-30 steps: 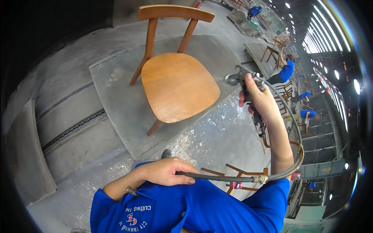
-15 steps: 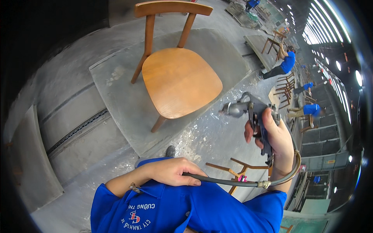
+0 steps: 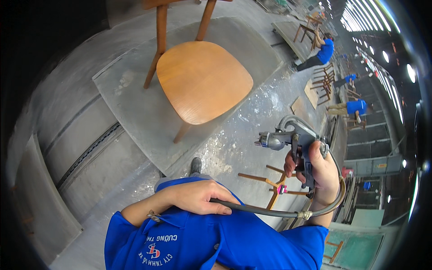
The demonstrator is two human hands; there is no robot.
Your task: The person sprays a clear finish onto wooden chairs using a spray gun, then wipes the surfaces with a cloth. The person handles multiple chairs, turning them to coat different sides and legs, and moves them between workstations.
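The shirt (image 3: 261,238) is a vivid plain blue; its left sleeve (image 3: 118,243) and right sleeve (image 3: 306,238) stop short, leaving both forearms uncovered; the chest bears white curved lettering around a red-and-white emblem (image 3: 153,249); a small round button (image 3: 216,246) marks the front; the left hand (image 3: 198,196) and right hand (image 3: 323,170) are bare; the shoe (image 3: 196,165) is dark.
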